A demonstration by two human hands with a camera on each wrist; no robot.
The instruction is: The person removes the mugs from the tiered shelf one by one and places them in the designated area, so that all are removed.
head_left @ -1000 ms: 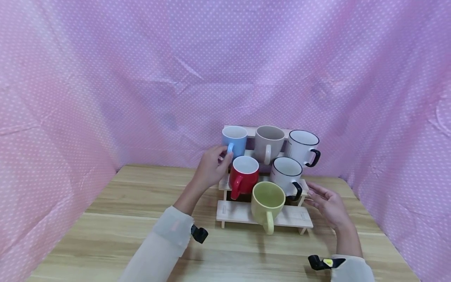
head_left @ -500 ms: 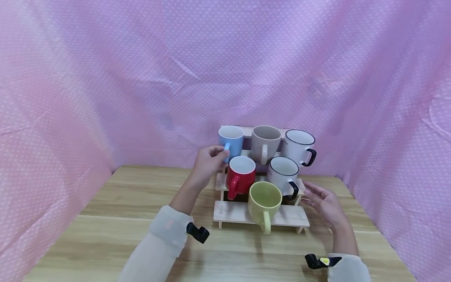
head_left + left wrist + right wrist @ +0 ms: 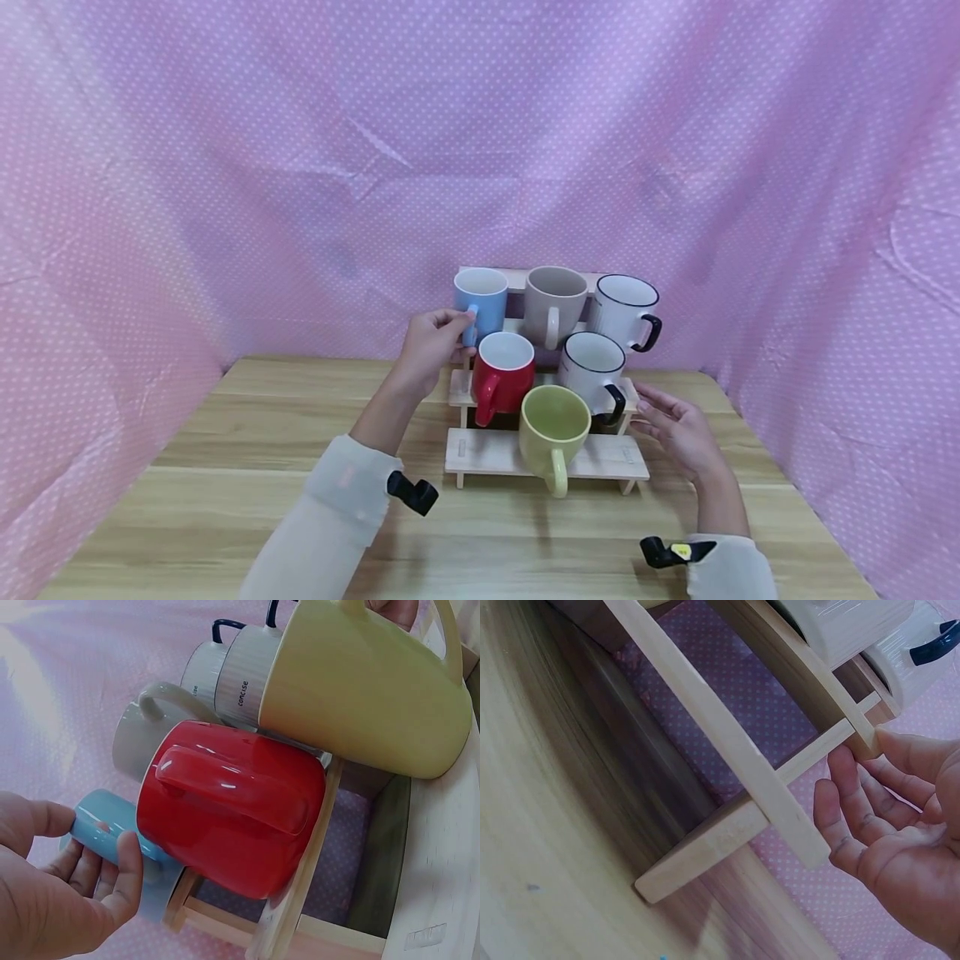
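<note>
My left hand (image 3: pixel 431 350) pinches the handle of the light blue mug (image 3: pixel 491 312) at the left of the wooden rack's top tier. In the left wrist view, thumb and forefinger lie on opposite sides of that blue handle (image 3: pixel 105 836). On the tier below, the red mug (image 3: pixel 510 387) stands close to these fingers. My right hand (image 3: pixel 686 433) holds the right end of the middle shelf of the three-tier wooden rack (image 3: pixel 483 454). The right wrist view has the thumb at the shelf end (image 3: pixel 866 739), with fingertips curled beneath it.
The grey mug (image 3: pixel 555 308) and a white mug with black handle (image 3: pixel 622 312) share the top tier. Another black-handled white mug (image 3: pixel 588 371) is beside the red one. A yellow mug (image 3: pixel 551 433) stands on the lowest shelf. Pink dotted cloth (image 3: pixel 337 208) hangs behind the wooden table (image 3: pixel 247 467).
The head view has drifted, so everything sits slightly further left. My left thumb has moved up the blue mug's handle, showing more of its lower part. My right hand stays at the rack.
</note>
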